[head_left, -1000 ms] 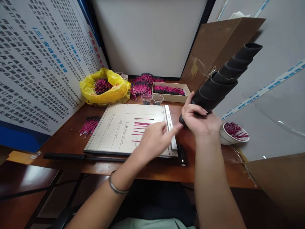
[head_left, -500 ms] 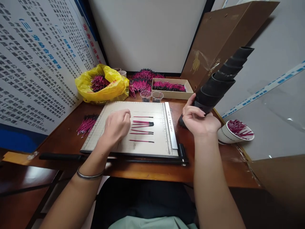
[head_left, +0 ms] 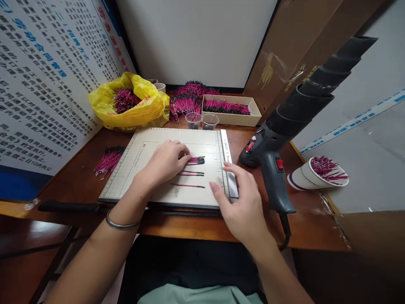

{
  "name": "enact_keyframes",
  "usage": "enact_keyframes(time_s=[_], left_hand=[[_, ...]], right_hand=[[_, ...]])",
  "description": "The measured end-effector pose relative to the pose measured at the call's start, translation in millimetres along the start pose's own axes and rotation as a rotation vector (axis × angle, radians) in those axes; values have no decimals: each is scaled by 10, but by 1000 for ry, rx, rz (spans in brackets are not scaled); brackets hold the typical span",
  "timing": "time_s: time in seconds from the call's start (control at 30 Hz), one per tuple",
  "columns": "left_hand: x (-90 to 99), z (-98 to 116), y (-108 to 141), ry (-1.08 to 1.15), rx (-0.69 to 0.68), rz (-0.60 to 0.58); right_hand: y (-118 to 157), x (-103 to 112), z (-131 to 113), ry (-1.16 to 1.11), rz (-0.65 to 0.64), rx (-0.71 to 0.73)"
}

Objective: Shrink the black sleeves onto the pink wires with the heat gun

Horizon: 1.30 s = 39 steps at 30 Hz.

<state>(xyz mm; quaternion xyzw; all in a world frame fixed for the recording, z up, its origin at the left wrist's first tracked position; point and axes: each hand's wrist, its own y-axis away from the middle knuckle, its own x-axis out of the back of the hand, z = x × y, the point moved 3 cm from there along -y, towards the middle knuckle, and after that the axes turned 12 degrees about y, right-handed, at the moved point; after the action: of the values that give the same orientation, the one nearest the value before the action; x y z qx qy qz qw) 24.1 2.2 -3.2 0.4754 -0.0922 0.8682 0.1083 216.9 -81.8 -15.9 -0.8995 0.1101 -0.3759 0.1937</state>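
My left hand (head_left: 167, 160) rests on the paper cutter's board (head_left: 148, 181), its thumb and fingers closed at the left ends of a small cluster of magenta wires with black tips (head_left: 199, 160). Below that cluster lie a few more such wires (head_left: 188, 185), roughly parallel to each other. My right hand (head_left: 243, 198) is open over the board's right edge, thumb and fingers apart, holding nothing. Right of it stands a dark heat gun (head_left: 272, 164) with a red switch, its nozzle sleeved in black rolled pieces and pointing up to the right.
A yellow plastic bag (head_left: 148, 114) of wires, wire heaps (head_left: 186, 103), a shallow box (head_left: 232, 120) and two clear cups (head_left: 193, 120) stand behind the board. A paper cup of wires (head_left: 303, 179) leans at right. More wires (head_left: 109, 161) lie left of the cutter's handle (head_left: 69, 207).
My right hand has left the heat gun and come down left to the board's edge. My left hand has moved right onto the wires, and the upper ones are now closer together.
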Motion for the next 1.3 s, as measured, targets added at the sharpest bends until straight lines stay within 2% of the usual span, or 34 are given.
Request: enact_keyframes(time_s=[0.13,0.27,0.4,0.57,0.67,1.0,1.3], left_hand=[[29,21,180,76,-41,-77],[34,27,418,161,-69,-133],[-6,42,644,250,-87,-19],[-108,103,843,181,-100,82],[-126,110,861,136,-114,121],[-119,120,776,147,-160,126],[-69,40,724,315,-228,36]], right_hand=[[119,-94,87,266,-28,183],[138,-101,41,370,-59,290],[145,-85,-16,397,-97,307],[143,-112,-41,456,-69,291],[138,-136,-48,485,-36,283],[149,-128,-61,497,10,258],[158,-115,-73,486,1,263]])
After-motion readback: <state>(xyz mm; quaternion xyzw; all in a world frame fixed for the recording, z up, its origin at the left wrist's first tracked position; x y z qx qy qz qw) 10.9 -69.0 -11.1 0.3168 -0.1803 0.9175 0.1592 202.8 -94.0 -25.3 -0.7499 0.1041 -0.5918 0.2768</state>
